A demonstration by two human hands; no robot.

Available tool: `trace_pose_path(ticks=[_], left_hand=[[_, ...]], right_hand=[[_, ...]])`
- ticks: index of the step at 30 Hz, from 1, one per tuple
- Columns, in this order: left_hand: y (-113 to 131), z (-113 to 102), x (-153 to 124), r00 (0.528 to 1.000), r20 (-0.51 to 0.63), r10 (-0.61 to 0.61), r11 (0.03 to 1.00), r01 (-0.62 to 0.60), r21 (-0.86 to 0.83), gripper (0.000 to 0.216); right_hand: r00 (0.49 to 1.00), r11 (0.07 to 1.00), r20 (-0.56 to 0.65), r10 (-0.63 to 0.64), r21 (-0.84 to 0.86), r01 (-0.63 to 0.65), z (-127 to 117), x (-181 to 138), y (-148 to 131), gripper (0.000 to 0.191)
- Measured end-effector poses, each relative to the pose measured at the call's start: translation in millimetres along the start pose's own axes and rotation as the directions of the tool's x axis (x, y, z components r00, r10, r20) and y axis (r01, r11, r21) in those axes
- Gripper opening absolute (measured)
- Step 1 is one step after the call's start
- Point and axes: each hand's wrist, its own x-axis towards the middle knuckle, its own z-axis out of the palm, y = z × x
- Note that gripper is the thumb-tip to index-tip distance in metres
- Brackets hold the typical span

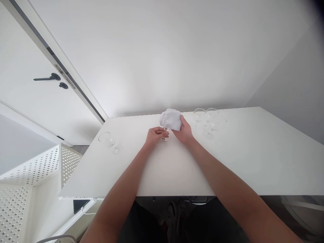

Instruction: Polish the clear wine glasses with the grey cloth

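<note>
Though clear, glass [166,125] in grip of left hand [156,134], bowl [168,120] against cloth [176,119] in right hand [185,132]

passable tabletop [133,143] between lone glass [110,142] and left grip [156,134], glass cluster [208,116] blocking rightward

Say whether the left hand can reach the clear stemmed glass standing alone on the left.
Probably yes, once freed: the left hand holds another clear stemmed glass, but nothing visible blocks the way across the white tabletop to the lone glass.
</note>
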Motion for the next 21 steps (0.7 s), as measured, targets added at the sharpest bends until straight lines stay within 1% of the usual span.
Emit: trace_pose_path(ticks=[2,5,7,9,10,11,14,15,16,19,20,21], left_hand=[[0.4,0.1,-0.2,1.0,-0.022,-0.011,1.0,0.011,0.009,0.043],[1.4,0.1,-0.2,0.999,-0.035,-0.011,1.0,0.011,-0.002,0.043],[2.1,0.2,-0.3,0.999,-0.034,-0.009,1.0,0.009,-0.003,0.042],[2.6,0.2,-0.6,1.0,-0.025,-0.007,1.0,0.007,0.001,0.04],[2.7,0.2,-0.8,1.0,-0.011,-0.005,1.0,0.005,-0.001,0.04],[2.7,0.2,-1.0,1.0,0.009,-0.003,1.0,0.003,-0.009,0.04],[1.9,0.1,-1.0,0.997,0.083,0.011,0.999,-0.007,-0.043,0.041],[1.4,0.0,-0.9,0.994,0.104,0.016,0.999,-0.011,-0.048,0.042],[0.9,-0.2,-0.8,0.992,0.122,0.022,0.999,-0.016,-0.047,0.042],[0.0,-0.8,-1.0,0.983,0.179,0.031,0.999,-0.028,-0.02,0.042],[0.0,-0.9,-1.3,0.979,0.201,0.03,1.0,-0.028,-0.015,0.042],[0.1,-1.1,-1.5,0.974,0.225,0.028,1.0,-0.025,-0.017,0.042]], right_hand=[[1.0,1.0,0.003,0.016,-0.022,-0.016,1.3,-0.8,-0.4,0.045],[0.993,0.994,0.067,0.102,-0.056,-0.098,3.8,-2.3,-0.7,0.049],[0.997,0.996,0.043,0.07,-0.057,-0.068,4.2,-2.9,-0.7,0.049],[1.0,0.997,-0.025,-0.009,-0.072,0.007,3.2,-3.0,-0.4,0.047],[0.998,0.996,-0.047,-0.029,-0.082,0.025,2.4,-2.9,-0.1,0.046],[0.999,0.996,-0.048,-0.023,-0.088,0.018,1.6,-2.7,0.2,0.046],[0.996,0.992,0.019,0.087,-0.089,-0.085,-0.2,-1.6,1.1,0.05],[0.995,0.991,0.022,0.098,-0.088,-0.096,-0.6,-1.2,1.1,0.051],[0.997,0.993,0.006,0.08,-0.087,-0.079,-0.9,-0.9,0.7,0.051],[0.996,0.996,-0.079,-0.045,-0.077,0.039,-2.2,-0.4,-1.6,0.049],[0.995,0.995,-0.085,-0.061,-0.088,0.053,-2.7,-0.3,-2.5,0.049],[0.996,0.993,-0.073,-0.049,-0.107,0.041,-3.3,-0.3,-3.4,0.05]])
